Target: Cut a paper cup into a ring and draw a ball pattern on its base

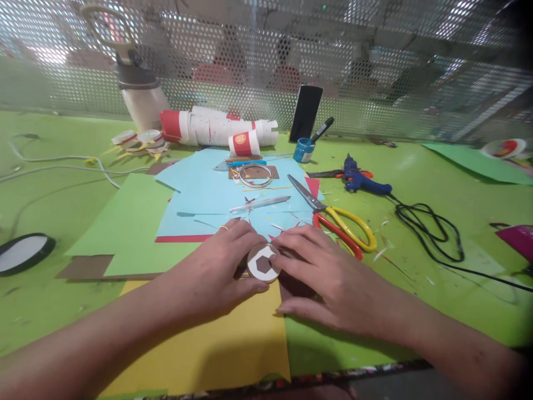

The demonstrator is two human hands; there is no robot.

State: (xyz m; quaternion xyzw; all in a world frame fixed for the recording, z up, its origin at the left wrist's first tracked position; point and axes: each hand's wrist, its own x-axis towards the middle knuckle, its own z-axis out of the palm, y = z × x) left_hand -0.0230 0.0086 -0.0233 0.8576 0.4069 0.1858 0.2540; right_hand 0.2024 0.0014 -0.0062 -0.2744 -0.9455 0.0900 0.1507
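A small white round disc (252,266) with a brown hexagon (262,264) at its middle is between my hands, above the near edge of the coloured sheets. My left hand (222,258) is closed on its left side, fingers along the far rim and thumb at the near rim. My right hand (322,272) reaches in from the right with fingers stretched out, fingertips touching the disc's right part. Its thumb stands apart from the disc. Under my hands lie a yellow sheet (208,339) and, beyond it, light blue sheets (208,189).
Scissors (333,216) lie beyond my right hand, with a blue glue gun (362,179) and its black cord (433,228) farther right. Behind are a pen (260,204), a paper cup (244,144), a paint jar (303,150), a phone (306,114) and a bottle (141,97).
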